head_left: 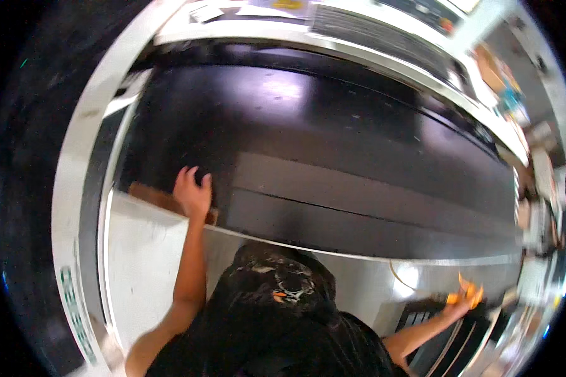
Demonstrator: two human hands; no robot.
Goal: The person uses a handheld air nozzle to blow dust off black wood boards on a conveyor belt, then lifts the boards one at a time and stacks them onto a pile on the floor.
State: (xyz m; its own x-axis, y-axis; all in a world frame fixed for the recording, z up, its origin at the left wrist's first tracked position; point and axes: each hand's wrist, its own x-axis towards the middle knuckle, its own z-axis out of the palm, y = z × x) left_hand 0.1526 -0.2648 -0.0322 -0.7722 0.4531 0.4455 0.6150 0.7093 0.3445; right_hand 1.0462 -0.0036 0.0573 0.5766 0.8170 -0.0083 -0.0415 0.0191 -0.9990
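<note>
My left hand (193,193) is at the near left part of a wide black tabletop (277,141), its fingers spread and pointing away from me. Beneath or beside it lies a brown, wood-like strip (151,196) along the near edge; whether the palm presses on it I cannot tell. Out to the right, beyond the table's near edge, my right hand (460,306) is closed on a small orange object (468,292) with a pointed tip. Motion blur hides what kind of thing it is.
A white panel (146,251) stands at the near left, beside a pale frame bar (75,182). Below my right arm is a dark unit with slots (415,320). A pale shelf (358,51) runs along the far side. Boxes and blurred items crowd the right.
</note>
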